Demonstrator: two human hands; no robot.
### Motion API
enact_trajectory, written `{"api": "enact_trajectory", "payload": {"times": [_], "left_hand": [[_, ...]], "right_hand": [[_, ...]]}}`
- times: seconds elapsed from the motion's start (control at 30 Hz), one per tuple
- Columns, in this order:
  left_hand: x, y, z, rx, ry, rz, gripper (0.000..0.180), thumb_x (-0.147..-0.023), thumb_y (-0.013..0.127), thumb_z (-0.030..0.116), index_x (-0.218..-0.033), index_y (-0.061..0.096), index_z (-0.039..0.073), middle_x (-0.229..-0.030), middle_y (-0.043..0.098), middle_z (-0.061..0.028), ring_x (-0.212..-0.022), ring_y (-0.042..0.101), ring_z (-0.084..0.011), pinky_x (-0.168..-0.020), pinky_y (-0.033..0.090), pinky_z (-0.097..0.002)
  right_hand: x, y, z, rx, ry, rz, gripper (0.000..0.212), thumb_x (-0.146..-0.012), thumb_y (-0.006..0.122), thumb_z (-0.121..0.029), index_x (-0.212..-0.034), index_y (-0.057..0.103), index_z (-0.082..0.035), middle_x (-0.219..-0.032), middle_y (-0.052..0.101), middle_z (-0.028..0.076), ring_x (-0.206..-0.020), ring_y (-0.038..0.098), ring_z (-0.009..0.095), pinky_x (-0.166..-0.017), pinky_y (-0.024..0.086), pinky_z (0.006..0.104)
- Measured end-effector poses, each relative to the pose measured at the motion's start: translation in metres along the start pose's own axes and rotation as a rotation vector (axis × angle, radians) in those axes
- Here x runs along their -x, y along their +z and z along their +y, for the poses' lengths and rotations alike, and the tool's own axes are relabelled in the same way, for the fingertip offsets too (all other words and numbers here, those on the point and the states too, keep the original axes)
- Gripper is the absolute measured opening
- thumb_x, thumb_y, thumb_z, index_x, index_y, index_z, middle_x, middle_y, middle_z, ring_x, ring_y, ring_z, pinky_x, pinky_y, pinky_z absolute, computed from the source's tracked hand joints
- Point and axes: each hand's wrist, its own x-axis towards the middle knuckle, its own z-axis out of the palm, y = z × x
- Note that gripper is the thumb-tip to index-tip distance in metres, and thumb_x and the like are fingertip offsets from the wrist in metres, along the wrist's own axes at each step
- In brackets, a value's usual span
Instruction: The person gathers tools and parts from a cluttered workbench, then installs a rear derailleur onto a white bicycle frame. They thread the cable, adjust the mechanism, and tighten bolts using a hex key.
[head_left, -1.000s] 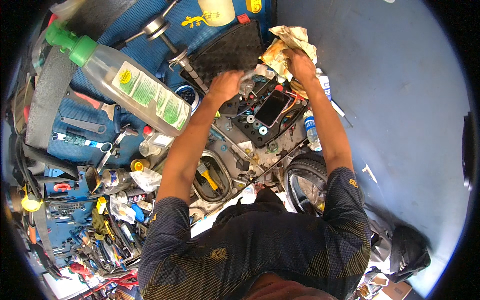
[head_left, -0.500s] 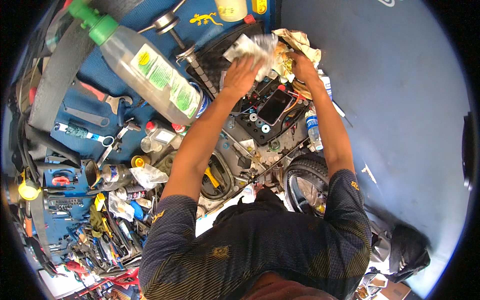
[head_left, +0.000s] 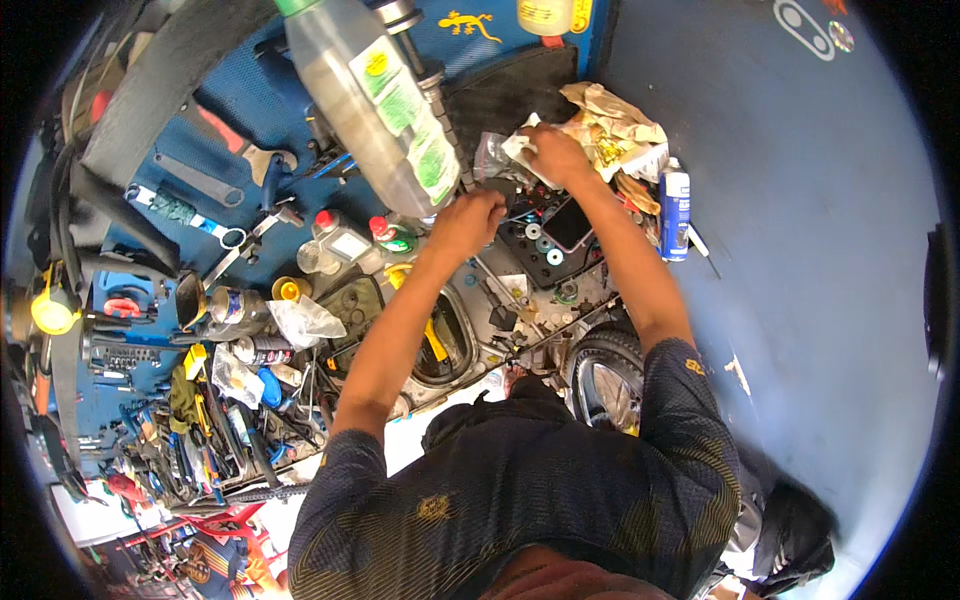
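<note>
My right hand (head_left: 558, 158) is closed on a white wrapper (head_left: 522, 148) at the back of the cluttered bench. Beside it lies a clear plastic bag (head_left: 488, 158), partly behind the wrapper. My left hand (head_left: 468, 222) has its fingers curled in, next to a dark flat piece; whether it grips anything is hidden. A phone (head_left: 568, 224) rests on a black tray (head_left: 548, 270) of small parts, just below my right wrist. Crumpled brown paper (head_left: 605, 108) with yellowish scraps sits to the right of my right hand.
A large green-topped bottle (head_left: 375, 110) looms in front of the left-hand wall. A blue spray can (head_left: 675, 215) stands by the right wall. Below the bench edge is a tyred wheel (head_left: 608, 372). Wrenches (head_left: 198, 180) and many tools crowd the left side.
My left hand has left the white wrapper and clear bag and come down nearer. My right hand has moved left from the brown paper onto the white wrapper. The view has shifted.
</note>
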Motion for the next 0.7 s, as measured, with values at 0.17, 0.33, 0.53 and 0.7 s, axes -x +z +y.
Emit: {"api": "enact_trajectory", "payload": {"times": [0.17,0.33,0.53,0.7], "left_hand": [[0.052,-0.003,-0.001,0.014,-0.100,-0.074,0.025,-0.096,0.068,0.023,-0.116,0.073,0.008,-0.114,0.073,-0.0191,-0.103,0.070,-0.0419,-0.088,0.056,-0.0510],[0.095,-0.012,-0.026,0.013,-0.132,-0.058,0.025,-0.098,0.067,0.022,-0.114,0.075,0.006,-0.112,0.075,-0.0170,-0.099,0.073,-0.0371,-0.085,0.057,-0.0468],[0.115,-0.028,-0.019,0.208,-0.188,-0.013,0.022,-0.099,0.068,0.019,-0.115,0.074,0.005,-0.107,0.076,-0.0164,-0.098,0.075,-0.0338,-0.084,0.058,-0.0422],[0.134,-0.039,-0.018,0.199,-0.189,-0.011,0.021,-0.096,0.069,0.018,-0.113,0.074,0.005,-0.108,0.076,-0.0158,-0.100,0.073,-0.0357,-0.085,0.057,-0.0443]], "right_hand": [[-0.030,0.046,-0.023,0.078,0.041,-0.137,0.070,-0.090,0.078,-0.030,-0.151,0.045,-0.024,-0.126,0.068,0.020,-0.114,0.069,0.039,-0.092,0.057,0.0512],[-0.037,0.063,-0.016,0.086,-0.075,-0.049,0.035,-0.094,0.072,-0.034,-0.125,0.060,-0.022,-0.119,0.069,0.018,-0.109,0.070,0.039,-0.089,0.056,0.0517],[-0.069,0.037,0.024,-0.121,0.009,0.436,0.023,-0.096,0.071,-0.034,-0.104,0.066,-0.012,-0.092,0.075,0.018,-0.081,0.074,0.039,-0.072,0.058,0.0484],[-0.082,-0.031,0.017,-0.939,0.204,0.522,0.034,-0.099,0.073,-0.025,-0.114,0.064,0.005,-0.087,0.072,0.010,-0.069,0.073,0.016,-0.053,0.056,0.0313]]}}
